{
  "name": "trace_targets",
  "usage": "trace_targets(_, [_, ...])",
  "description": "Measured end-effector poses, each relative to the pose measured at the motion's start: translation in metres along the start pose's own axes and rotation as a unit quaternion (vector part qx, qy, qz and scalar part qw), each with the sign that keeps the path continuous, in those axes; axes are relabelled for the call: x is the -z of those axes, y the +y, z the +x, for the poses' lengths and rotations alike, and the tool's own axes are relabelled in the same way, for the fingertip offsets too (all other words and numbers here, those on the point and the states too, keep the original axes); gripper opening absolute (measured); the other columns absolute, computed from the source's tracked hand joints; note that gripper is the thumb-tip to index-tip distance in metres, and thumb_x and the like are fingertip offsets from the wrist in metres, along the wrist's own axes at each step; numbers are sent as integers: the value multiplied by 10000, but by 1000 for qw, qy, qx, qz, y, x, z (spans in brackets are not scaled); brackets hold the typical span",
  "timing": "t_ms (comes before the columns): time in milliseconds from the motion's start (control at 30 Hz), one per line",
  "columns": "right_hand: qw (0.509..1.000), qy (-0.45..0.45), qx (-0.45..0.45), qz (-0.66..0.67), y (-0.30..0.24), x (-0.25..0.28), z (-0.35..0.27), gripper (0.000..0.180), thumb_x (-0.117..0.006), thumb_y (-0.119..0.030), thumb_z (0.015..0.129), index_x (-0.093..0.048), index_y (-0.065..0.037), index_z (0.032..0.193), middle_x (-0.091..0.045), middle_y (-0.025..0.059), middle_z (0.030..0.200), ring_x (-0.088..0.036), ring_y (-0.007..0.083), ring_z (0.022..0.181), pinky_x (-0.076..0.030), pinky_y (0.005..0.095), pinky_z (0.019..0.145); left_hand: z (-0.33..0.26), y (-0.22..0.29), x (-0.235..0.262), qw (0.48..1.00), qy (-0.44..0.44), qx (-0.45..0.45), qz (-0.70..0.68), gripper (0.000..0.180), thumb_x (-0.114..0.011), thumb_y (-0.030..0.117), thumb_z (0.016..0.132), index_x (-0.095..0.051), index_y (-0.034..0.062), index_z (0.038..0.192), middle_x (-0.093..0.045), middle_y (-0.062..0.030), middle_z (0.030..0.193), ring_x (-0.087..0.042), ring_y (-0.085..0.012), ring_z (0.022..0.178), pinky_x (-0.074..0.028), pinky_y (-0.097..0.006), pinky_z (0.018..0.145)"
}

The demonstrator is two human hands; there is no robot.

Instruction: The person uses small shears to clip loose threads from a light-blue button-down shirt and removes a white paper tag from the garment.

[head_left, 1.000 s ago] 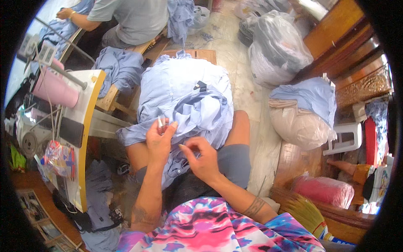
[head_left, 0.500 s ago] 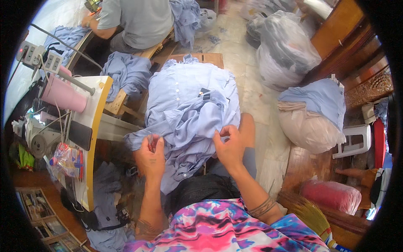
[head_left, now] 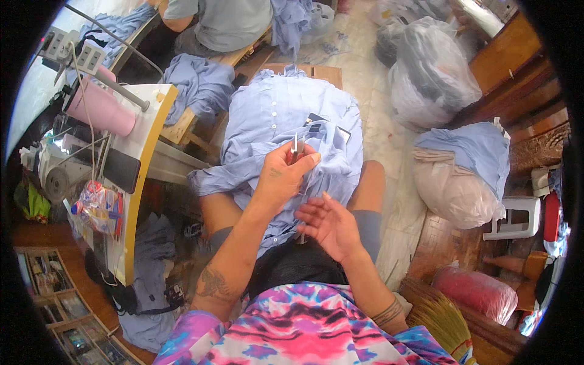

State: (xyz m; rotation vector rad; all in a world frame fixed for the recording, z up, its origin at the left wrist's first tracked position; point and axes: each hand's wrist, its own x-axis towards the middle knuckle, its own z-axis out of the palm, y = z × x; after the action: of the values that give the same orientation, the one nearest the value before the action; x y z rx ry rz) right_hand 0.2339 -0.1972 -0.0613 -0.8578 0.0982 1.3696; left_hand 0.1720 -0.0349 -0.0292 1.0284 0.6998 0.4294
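The head view, from the left of two side-by-side fisheye cameras, looks steeply down from the wearer's brow and faces forward over the lap, upright. Nearest the lens, the wearer's pink, blue and white patterned fabric top (head_left: 286, 328) fills the lower centre; the bare left hand (head_left: 283, 176) and bare right hand (head_left: 330, 225) lie at mid-frame. Farther off, the upper edge crops a seated person in a grey cloth shirt (head_left: 234, 25). Black borders ring the round, wide field.

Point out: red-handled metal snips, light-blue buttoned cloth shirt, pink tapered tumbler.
Red-handled metal snips (head_left: 295, 144): head view, one blade.
Light-blue buttoned cloth shirt (head_left: 252, 118): head view, front panel.
Pink tapered tumbler (head_left: 112, 115): head view, side wall.
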Motion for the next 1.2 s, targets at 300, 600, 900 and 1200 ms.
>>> trace_targets(300, [955, -127, -90, 252, 27, -13, 29, 382, -589, -435, 1033, -663, -70, 1121, -656, 110, 1222, -624, 245, 1093, -514, 432, 937, -17, 24, 1, 981, 90, -109, 129, 202, -784, 167, 902, -640, 35, 954, -574, 41, 697, -416, -18, 418, -308, -210, 370])
trace_targets(600, [962, -106, -61, 244, 26, -27, 35, 176, -632, -279, 1034, -646, -106, 1063, -645, 29, 972, -613, 164, 936, -519, 341, 839, -16, 27, 17, 968, 91, -175, 158, 139, -768, 106, 910, -661, 24, 945, -597, 41, 782, -504, -11, 687, -428, -203, 582])
trace_targets(900, [986, -65, -65, 142, 28, -32, 26, 210, -680, -322, 1007, -651, -115, 985, -608, -20, 859, -588, 126, 833, -509, 327, 798, -31, 22, 38, 941, 119, -173, 266, 201, -675, 209, 991, -674, 12, 1033, -562, 47, 780, -471, -28, 669, -386, -194, 585])
trace_targets(1200, [983, -90, -98, 128, 30, -29, 38, 266, -633, -407, 1027, -641, -141, 1020, -621, -8, 954, -611, 153, 904, -543, 346, 815, -131, -10, 39, 977, -27, 45, -206, 467, -453, 389, 1102, -540, -11, 1325, -555, -48, 874, -500, -82, 566, -453, -243, 466])
